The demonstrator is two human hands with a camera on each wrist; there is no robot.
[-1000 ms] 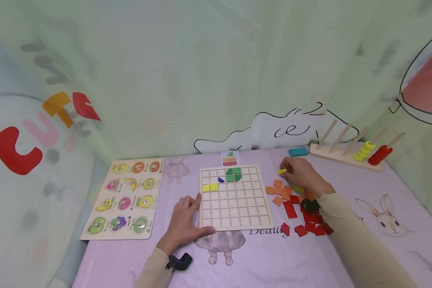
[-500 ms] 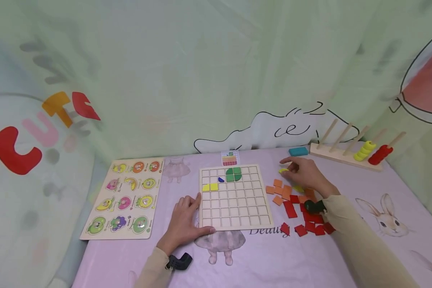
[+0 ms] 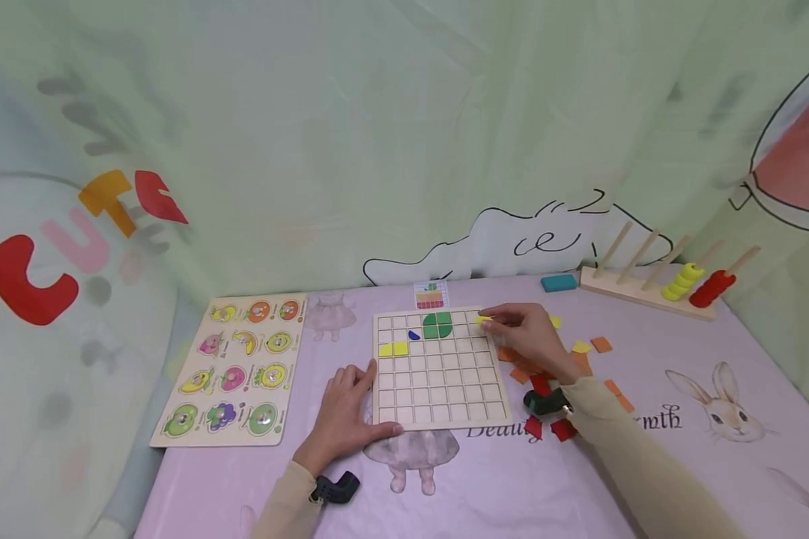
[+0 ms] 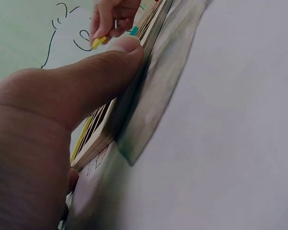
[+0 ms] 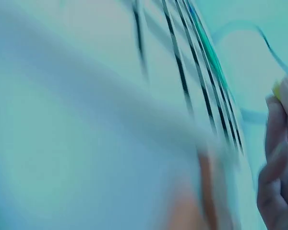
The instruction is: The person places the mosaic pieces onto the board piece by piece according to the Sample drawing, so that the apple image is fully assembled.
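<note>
A wooden grid board (image 3: pixel 438 378) lies at the middle of the table. Yellow tiles (image 3: pixel 401 349), a small blue tile (image 3: pixel 414 335) and a leaf shape of green tiles (image 3: pixel 437 326) sit in its upper cells. My left hand (image 3: pixel 344 419) rests at the board's near left corner, thumb laid straight along the front edge, forefinger against the left side. Over the upper right corner, my right hand (image 3: pixel 529 333) pinches a yellow tile (image 3: pixel 483 320) between thumb and fingers; the left wrist view shows this tile (image 4: pixel 98 43) too. In the right wrist view only part of that hand (image 5: pixel 281 143) appears.
Loose orange tiles (image 3: pixel 601 344), yellow tiles (image 3: pixel 582 346) and red tiles (image 3: pixel 563 430) lie right of the board, partly under my arm. A pattern card (image 3: pixel 431 296) stands behind it. A fruit puzzle (image 3: pixel 232 367) lies left; a teal block (image 3: pixel 559 283) and peg stacker (image 3: pixel 647 290) stand back right.
My right hand has moved left from the loose tiles to the board's upper right corner, carrying the yellow tile. Tiles behind the hand have come into sight. The left hand keeps its place.
</note>
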